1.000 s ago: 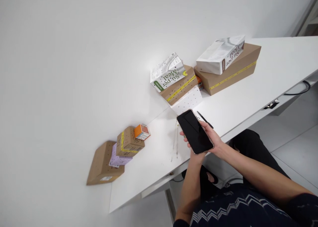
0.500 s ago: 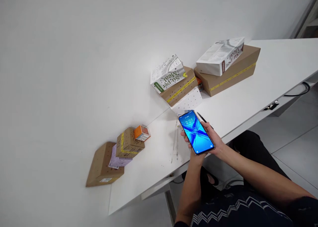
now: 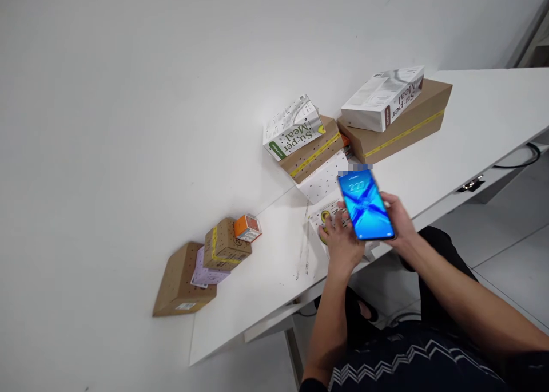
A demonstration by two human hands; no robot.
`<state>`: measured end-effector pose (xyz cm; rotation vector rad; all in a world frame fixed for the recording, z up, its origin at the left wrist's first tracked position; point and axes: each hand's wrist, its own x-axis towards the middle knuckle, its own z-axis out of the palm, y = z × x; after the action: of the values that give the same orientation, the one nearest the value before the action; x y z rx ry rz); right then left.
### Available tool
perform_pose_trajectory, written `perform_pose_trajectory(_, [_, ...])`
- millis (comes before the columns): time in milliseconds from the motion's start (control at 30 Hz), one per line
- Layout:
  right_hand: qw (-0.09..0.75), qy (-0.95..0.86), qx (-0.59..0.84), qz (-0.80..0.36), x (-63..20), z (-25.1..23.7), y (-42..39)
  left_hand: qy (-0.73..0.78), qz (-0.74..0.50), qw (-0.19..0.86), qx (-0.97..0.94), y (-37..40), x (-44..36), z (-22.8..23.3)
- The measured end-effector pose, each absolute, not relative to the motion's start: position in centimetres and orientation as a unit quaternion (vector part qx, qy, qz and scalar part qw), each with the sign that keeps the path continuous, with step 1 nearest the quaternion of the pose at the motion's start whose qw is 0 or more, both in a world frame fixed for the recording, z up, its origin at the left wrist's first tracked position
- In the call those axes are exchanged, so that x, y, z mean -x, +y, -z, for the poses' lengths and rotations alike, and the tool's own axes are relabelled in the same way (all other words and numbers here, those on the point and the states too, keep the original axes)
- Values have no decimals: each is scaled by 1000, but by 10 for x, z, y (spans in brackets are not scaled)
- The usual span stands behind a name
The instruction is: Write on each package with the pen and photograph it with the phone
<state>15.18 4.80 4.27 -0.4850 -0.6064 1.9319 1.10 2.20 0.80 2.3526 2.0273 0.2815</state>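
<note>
My right hand [image 3: 402, 223] is wrapped round the side of a smartphone [image 3: 367, 206], whose lit screen shows a blue pattern and faces up. Just left of the phone, my left hand [image 3: 344, 244] lies with fingers spread over a white box printed with avocados [image 3: 318, 218]. Whether that palm rests on the box or is slightly above it, I cannot tell. The phone and my hands cover much of this box, which lies near the table's front edge.
On the white table [image 3: 266, 272], a Su-per Meal box [image 3: 295, 130] tops a stack of cartons. A second Su-per Meal box [image 3: 381, 101] lies on a brown carton [image 3: 403, 131]. Leftward stand a small orange box [image 3: 247, 228], a taped carton [image 3: 225, 246] and a larger carton [image 3: 182, 280].
The phone has moved right and slightly away from me in my right hand. My left hand has come off it and spread its fingers over the avocado box, which now shows more.
</note>
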Motion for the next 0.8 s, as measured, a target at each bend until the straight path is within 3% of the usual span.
perform_pose_trajectory(100, [562, -389, 459, -568, -195, -32, 64, 616, -108, 33, -780, 17, -10, -23])
perform_pose_trajectory(200, [436, -551, 668, -245, -224, -9, 78, 616, -113, 50, -778, 14, -4, -28])
perform_pose_trajectory(300, [289, -630, 719, -52, -234, 18, 86, 619, -109, 56, -776, 9, 7, -28])
perform_pose_trajectory(433, [225, -674, 704, -23, -234, 42, 92, 631, -93, 50, -769, 2, 21, -31])
perform_pose_trajectory(633, [236, -662, 711, -29, -233, 46, 94, 649, -76, 78, -753, -9, 38, -39])
perform_pose_trajectory(733, [302, -669, 679, -24, -218, 32, 78, 672, -190, 51, -714, -22, 59, -30])
perform_pose_trajectory(800, [336, -691, 629, -116, -197, 22, 58, 712, -316, 38, -626, -34, 78, -18])
